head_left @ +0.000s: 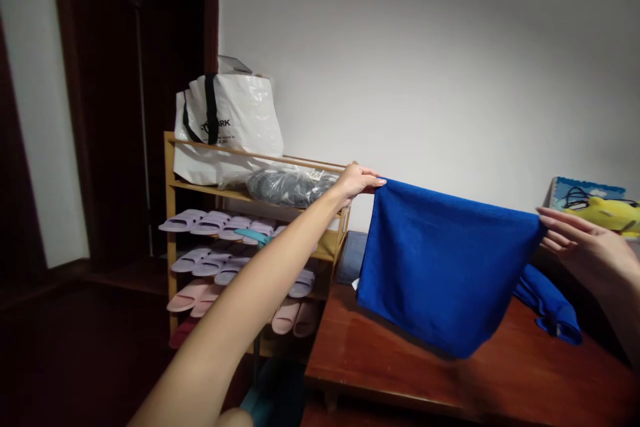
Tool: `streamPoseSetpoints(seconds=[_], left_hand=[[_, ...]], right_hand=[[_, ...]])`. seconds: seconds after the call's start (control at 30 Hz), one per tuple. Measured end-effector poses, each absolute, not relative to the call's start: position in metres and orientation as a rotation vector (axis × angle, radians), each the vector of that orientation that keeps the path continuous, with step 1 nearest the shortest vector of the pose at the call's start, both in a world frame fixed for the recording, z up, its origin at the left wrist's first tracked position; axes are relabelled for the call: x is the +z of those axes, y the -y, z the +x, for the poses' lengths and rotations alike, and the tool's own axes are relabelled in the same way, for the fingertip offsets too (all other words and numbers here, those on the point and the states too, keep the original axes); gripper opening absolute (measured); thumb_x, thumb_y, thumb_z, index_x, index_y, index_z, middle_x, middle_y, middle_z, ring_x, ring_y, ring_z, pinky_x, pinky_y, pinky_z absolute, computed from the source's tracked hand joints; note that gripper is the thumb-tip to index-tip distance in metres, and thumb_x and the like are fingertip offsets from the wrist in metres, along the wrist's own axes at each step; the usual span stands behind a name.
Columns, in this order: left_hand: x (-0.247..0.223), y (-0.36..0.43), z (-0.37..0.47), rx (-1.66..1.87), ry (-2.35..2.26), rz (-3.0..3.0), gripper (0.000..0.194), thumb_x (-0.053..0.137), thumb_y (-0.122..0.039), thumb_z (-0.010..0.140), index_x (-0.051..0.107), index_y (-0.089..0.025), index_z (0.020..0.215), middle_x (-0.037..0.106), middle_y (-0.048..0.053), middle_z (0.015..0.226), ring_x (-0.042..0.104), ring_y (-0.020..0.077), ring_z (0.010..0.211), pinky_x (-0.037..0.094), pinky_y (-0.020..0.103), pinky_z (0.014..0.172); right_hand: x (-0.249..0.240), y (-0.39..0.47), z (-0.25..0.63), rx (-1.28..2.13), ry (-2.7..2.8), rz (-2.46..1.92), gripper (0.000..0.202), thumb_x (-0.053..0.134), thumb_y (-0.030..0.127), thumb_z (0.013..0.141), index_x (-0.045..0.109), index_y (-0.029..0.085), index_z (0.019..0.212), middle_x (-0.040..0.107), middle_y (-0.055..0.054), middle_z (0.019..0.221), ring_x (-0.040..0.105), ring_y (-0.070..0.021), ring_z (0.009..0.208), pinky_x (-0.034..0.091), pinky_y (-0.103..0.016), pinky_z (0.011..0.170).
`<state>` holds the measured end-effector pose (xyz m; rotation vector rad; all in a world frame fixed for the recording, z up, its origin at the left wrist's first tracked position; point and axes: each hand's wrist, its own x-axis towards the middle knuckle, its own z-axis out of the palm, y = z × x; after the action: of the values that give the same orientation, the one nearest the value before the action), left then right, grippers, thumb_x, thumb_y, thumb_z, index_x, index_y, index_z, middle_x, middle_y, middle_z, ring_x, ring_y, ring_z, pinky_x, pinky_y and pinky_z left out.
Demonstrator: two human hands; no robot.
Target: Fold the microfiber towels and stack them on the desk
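A blue cloth hangs stretched between my two hands, above a reddish-brown wooden table. My left hand pinches its upper left corner between thumb and fingers. At the upper right corner, my right hand grips the cloth with the fingers pressed together. The lower edge droops toward the right, and a small white tag shows at the lower left. Behind the cloth, partly hidden by it and my right hand, a second blue cloth lies bunched on the table.
Left of the table stands a wooden shoe rack with lilac and pink slippers. On its top sit a large white bag and a plastic-wrapped grey bundle. A yellow plush-like object is at the far right, beside the wall.
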<state>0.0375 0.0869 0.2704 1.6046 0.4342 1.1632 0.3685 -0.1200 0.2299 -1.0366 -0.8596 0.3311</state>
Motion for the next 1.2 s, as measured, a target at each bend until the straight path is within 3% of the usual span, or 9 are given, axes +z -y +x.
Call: streamPoseSetpoints(seconds=[0.2,0.5,0.63,0.73,0.8,1.07,1.2], left_hand=[[0.269,-0.087,0.032,1.141,-0.529,1.654,0.009,0.073,-0.004,0.066,0.07,-0.009,0.072,0.069,0.005,0.065,0.065,0.0122,0.062,0.053,0.027,0.071],[0.27,-0.092,0.025,1.124,-0.736,1.973,0.01,0.074,-0.004,0.059,0.069,-0.012,0.057,0.063,0.001,0.049,0.06,0.0121,0.051,0.048,0.022,0.054],[0.272,-0.09,0.021,1.106,-0.778,2.106,0.011,0.072,-0.005,0.062,0.069,-0.014,0.056,0.063,0.001,0.048,0.062,0.0138,0.053,0.046,0.022,0.053],[0.274,-0.09,0.021,1.119,-0.823,2.191,0.014,0.071,-0.003,0.061,0.068,-0.015,0.054,0.061,0.0,0.045,0.062,0.0142,0.051,0.045,0.022,0.053],[0.275,-0.091,0.021,1.148,-0.857,2.232,0.016,0.071,-0.001,0.06,0.068,-0.015,0.053,0.06,-0.002,0.043,0.061,0.0136,0.05,0.044,0.021,0.053],[0.268,-0.093,0.016,1.215,-0.839,2.228,0.011,0.071,-0.003,0.063,0.07,-0.014,0.063,0.063,-0.001,0.05,0.062,0.0128,0.054,0.046,0.021,0.056],[0.264,-0.098,0.012,1.223,-0.794,2.16,0.009,0.069,-0.003,0.066,0.069,-0.012,0.065,0.063,0.0,0.052,0.062,0.013,0.054,0.046,0.022,0.057]], right_hand=[[0.227,0.118,0.369,0.406,0.876,-1.042,0.031,0.077,0.021,0.054,0.068,0.011,0.082,0.066,-0.017,0.093,0.063,-0.0259,0.09,0.054,-0.03,0.077],[0.222,0.112,0.374,0.396,0.883,-1.208,0.042,0.08,0.025,0.055,0.066,0.01,0.091,0.067,-0.014,0.084,0.065,-0.0244,0.081,0.053,-0.032,0.073],[0.228,0.115,0.362,0.001,0.948,-1.52,0.036,0.08,0.029,0.057,0.067,0.016,0.088,0.067,-0.007,0.075,0.063,-0.0192,0.068,0.048,-0.029,0.063],[0.235,0.115,0.351,-0.424,1.069,-1.742,0.018,0.075,0.028,0.064,0.067,0.021,0.079,0.067,-0.001,0.072,0.062,-0.0148,0.07,0.041,-0.024,0.063],[0.239,0.113,0.346,-0.487,1.108,-1.779,0.014,0.074,0.027,0.066,0.066,0.022,0.077,0.067,0.0,0.071,0.062,-0.0143,0.073,0.039,-0.022,0.064],[0.224,0.1,0.335,-0.215,0.927,-1.443,0.035,0.078,0.036,0.058,0.068,0.015,0.084,0.066,-0.005,0.07,0.061,-0.0144,0.065,0.04,-0.021,0.055],[0.215,0.091,0.334,-0.073,0.904,-1.292,0.041,0.08,0.039,0.055,0.067,0.014,0.086,0.066,-0.006,0.073,0.063,-0.0166,0.067,0.045,-0.024,0.059]])
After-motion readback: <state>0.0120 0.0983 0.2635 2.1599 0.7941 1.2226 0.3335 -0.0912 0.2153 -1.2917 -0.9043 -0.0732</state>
